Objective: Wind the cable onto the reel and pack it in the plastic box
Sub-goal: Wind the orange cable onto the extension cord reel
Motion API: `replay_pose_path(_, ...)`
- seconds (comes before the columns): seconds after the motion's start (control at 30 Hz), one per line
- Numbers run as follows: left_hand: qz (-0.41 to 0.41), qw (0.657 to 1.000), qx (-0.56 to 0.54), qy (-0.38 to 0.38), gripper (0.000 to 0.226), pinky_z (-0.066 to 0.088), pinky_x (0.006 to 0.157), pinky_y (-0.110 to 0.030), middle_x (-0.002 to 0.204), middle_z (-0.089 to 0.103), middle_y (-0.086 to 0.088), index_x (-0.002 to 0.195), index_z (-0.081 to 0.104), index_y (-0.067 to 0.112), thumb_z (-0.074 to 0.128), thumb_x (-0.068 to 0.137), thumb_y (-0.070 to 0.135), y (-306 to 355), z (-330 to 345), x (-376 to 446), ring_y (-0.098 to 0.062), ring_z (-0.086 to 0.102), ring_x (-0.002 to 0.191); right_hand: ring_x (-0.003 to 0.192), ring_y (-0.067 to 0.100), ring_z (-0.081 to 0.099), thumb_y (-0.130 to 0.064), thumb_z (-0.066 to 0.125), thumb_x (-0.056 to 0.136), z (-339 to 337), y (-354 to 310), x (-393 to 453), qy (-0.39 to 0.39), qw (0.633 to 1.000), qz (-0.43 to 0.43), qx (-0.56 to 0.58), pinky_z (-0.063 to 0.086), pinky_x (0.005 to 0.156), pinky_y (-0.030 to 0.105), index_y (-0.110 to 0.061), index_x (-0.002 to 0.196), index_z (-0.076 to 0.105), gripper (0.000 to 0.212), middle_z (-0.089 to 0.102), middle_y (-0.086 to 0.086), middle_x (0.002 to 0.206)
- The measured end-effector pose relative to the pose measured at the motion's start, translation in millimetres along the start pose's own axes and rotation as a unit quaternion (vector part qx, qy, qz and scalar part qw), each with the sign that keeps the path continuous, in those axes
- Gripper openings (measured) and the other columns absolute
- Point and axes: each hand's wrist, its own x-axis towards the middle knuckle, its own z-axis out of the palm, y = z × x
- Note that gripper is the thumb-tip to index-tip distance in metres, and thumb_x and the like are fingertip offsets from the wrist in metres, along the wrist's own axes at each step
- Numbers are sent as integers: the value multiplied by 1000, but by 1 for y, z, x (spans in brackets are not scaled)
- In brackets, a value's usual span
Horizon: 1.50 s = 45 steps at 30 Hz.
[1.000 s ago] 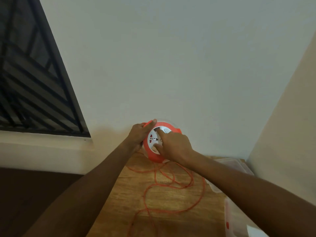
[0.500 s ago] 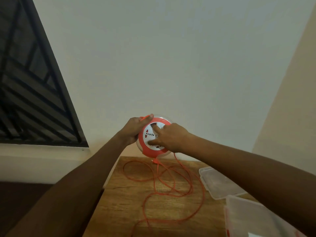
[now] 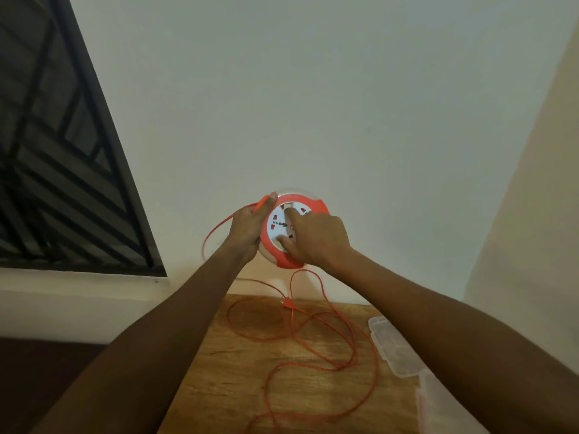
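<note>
A: Left hand [image 3: 247, 228] grips the reel [image 3: 293, 228] above the desk [image 3: 219, 371]; right hand [image 3: 316, 239] presses its face.

B: Loose cable [image 3: 313, 339] could knot; its plug [image 3: 286, 303] might snag the desk edge.

Grained wood table [image 3: 219, 386]; seemingly glossy plastic reel [image 3: 283, 261].

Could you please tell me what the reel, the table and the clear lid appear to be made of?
The reel looks like moulded plastic: smooth orange rim, white socket face, clear outer shell. The table appears to be wood or a wood-look surface, with brown grain and a soft sheen. The lid seems thin translucent plastic, since the table shows through it.
</note>
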Motion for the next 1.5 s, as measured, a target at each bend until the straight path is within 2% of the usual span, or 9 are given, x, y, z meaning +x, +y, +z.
replay_pose_path(0.13, -10, 1000, -11, 13, 42, 66, 70, -40, 97, 83, -2, 109, 75, 22, 69, 89, 59, -5, 2, -1, -27, 81, 83, 94, 28, 69, -58, 48, 92, -1, -3, -7, 1, 1000, 19, 17, 54, 71, 37, -21, 145, 38, 66, 69, 6, 117)
replay_pose_path(0.23, -30, 999, 8, 16, 41, 64, 63, -34, 88, 83, 3, 101, 73, 27, 66, 87, 65, -13, -6, -3, -22, 81, 78, 84, 29, 70, -44, 60, 90, -5, -2, -23, -3, 995, -90, -34, 53, 60, 35, -18, 141, 42, 60, 71, 11, 110)
replay_pose_path(0.4, -36, 999, 27, -22, 60, 65, 65, -37, 93, 83, 1, 107, 72, 25, 68, 70, 72, -1, -15, 5, -24, 81, 80, 116, 35, 57, -16, 75, 83, -26, 17, -15, -81, 953, -272, -105, 57, 71, 40, -24, 132, 55, 53, 34, 19, 152)
replay_pose_path(0.7, -36, 994, 75, -75, 61, 66, 76, -43, 97, 83, -2, 110, 72, 22, 69, 70, 68, -2, -20, 8, -29, 81, 84, 117, 37, 56, -36, 62, 93, -36, 11, -6, -161, 913, -310, -210, 55, 85, 44, -36, 148, 29, 64, 30, 19, 153)
replay_pose_path(0.9, -33, 993, 88, -75, 53, 67, 77, -43, 102, 82, -3, 114, 71, 23, 66, 82, 64, -6, -9, 5, -27, 81, 86, 125, 37, 52, -33, 64, 93, -27, -10, -4, -204, 869, -300, -336, 51, 93, 48, -25, 148, 36, 63, 45, 19, 144)
replay_pose_path(1.0, -28, 993, 93, -67, 51, 67, 74, -39, 103, 81, -1, 115, 70, 25, 64, 83, 64, -8, -5, 4, -24, 81, 84, 113, 34, 60, -33, 60, 95, -30, -16, -2, -207, 895, -269, -290, 52, 88, 46, -17, 132, 56, 40, 59, 16, 131)
replay_pose_path(1.13, -14, 992, 103, -77, 54, 67, 74, -39, 97, 82, 3, 107, 71, 29, 65, 71, 69, -7, -6, 1, -23, 81, 82, 124, 35, 55, -36, 74, 85, -20, -10, -7, -153, 892, -296, -306, 49, 96, 49, -22, 148, 36, 75, 50, 11, 144)
replay_pose_path(1.37, -37, 999, -10, -25, 61, 66, 72, -39, 96, 83, -4, 103, 75, 22, 71, 66, 71, -14, -4, -2, -26, 81, 83, 114, 26, 62, -54, 51, 92, -3, -3, -10, -53, 998, 13, 42, 52, 89, 42, -28, 146, 38, 61, 61, 2, 133)
replay_pose_path(1.5, -47, 999, -23, -6, 58, 66, 79, -46, 95, 83, -5, 95, 78, 23, 71, 67, 73, -28, 0, -5, -28, 81, 84, 125, 25, 53, -42, 54, 93, 12, -19, -27, -67, 909, 211, 352, 47, 98, 40, -25, 147, 37, 59, 51, 2, 144)
